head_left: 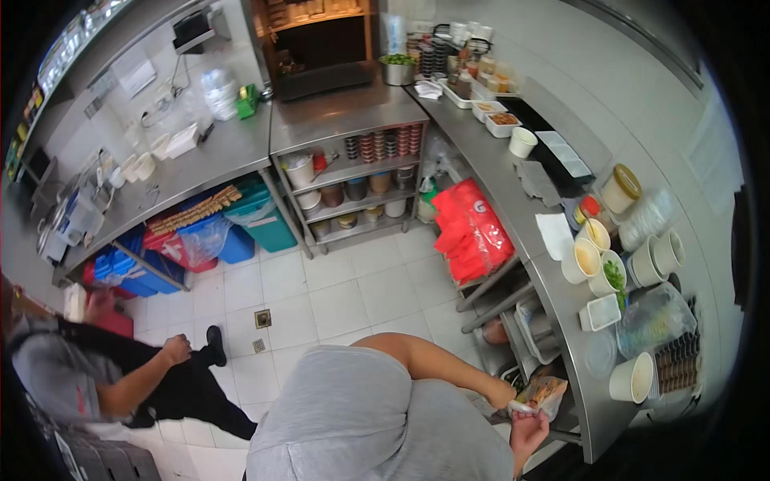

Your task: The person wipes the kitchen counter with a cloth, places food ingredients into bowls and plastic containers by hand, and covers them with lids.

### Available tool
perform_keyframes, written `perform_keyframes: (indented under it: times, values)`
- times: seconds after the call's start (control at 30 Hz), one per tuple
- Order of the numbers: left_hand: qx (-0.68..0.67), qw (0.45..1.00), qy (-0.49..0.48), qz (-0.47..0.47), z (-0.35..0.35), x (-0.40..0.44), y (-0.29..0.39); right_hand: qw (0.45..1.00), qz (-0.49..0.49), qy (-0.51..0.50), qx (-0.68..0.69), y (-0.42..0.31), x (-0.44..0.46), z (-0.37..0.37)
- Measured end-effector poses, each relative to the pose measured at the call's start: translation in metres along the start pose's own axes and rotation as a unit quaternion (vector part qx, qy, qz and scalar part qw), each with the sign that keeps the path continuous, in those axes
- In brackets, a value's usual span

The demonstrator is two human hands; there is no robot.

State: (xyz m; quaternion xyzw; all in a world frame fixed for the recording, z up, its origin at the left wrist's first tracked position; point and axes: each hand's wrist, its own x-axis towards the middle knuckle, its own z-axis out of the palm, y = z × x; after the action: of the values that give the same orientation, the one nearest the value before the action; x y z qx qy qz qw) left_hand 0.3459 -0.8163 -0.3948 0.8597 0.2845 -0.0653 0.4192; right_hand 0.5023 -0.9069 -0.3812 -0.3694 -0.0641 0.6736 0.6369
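Observation:
My left hand (502, 394) is closed at the near edge of a clear plastic bag (549, 396) with orange-brown food inside. My right hand (529, 431) pinches the same bag from below, close to the left one. Something white, perhaps the bag's folded rim, shows between my fingers. The bag is held low, beside the front edge of the steel counter (571, 353). What the food is, I cannot make out.
On the right counter stand tubs (582, 261), a cup of chopped greens (609, 274) and a white container (631, 377). Red packages (472, 228) sit beneath it. A co-worker (88, 361) in a dark apron stands at left. Steel shelves (353, 172) hold jars at the back.

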Motion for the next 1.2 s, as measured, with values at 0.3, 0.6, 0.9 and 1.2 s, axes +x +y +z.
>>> perform_keyframes:
  times: [0.3,0.6,0.9,1.2]
  values:
    - [-0.025,0.982,-0.013,0.188,0.016,-0.002,-0.024,0.596,-0.371,0.157,-0.694,0.016,0.014,-0.033]
    - [-0.298,0.943,0.138,0.055,-0.06,-0.039,-0.003,0.493,-0.351,-0.154,-0.781,-0.017,-0.041,0.087]
    - [-0.313,0.938,0.118,-0.095,-0.05,-0.037,-0.021,0.518,-0.376,-0.265,-0.722,0.009,-0.014,0.118]
    - [-0.119,0.972,0.191,0.072,-0.009,-0.05,-0.024,0.686,-0.345,-0.045,-0.639,0.061,-0.008,0.05]
